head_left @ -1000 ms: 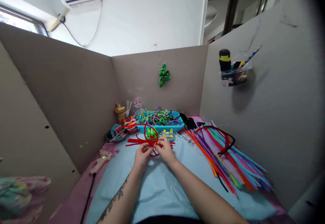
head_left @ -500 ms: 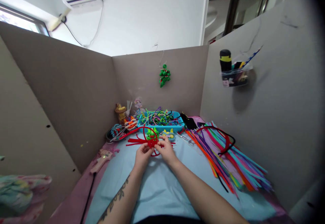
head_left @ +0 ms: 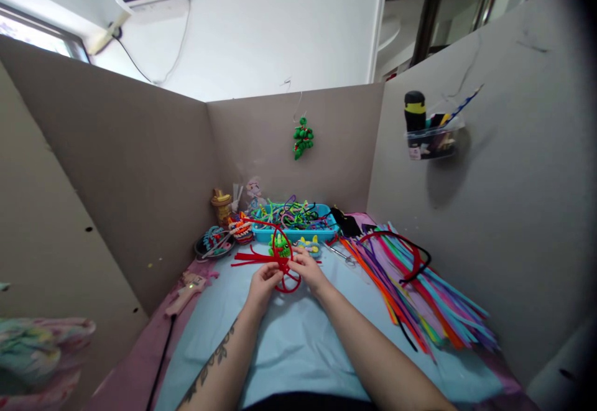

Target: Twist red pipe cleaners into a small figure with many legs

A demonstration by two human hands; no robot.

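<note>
Between my fingertips is a piece of red pipe cleaners (head_left: 283, 264), bent into loops above and below a small worked middle. My left hand (head_left: 265, 281) pinches it from the left and my right hand (head_left: 306, 269) from the right. One long red end rises to the upper left, over the tray's edge. Loose red pipe cleaners (head_left: 249, 258) lie on the cloth to the left, partly behind my left hand. Just beyond my hands sit a green pipe cleaner figure (head_left: 279, 246) and a yellow and blue one (head_left: 310, 246).
A blue tray (head_left: 293, 235) of tangled pipe cleaners stands at the back. Scissors (head_left: 342, 253) lie beside it. Many coloured pipe cleaners (head_left: 433, 293) spread on the right. A dark bowl (head_left: 215, 249) and a pink power strip (head_left: 187, 294) are on the left. Partition panels (head_left: 289, 168) surround the table.
The red piece has turned in my fingers. Its lower loop now shows larger, and its long end has swung up from the left. My right hand has shifted slightly right.
</note>
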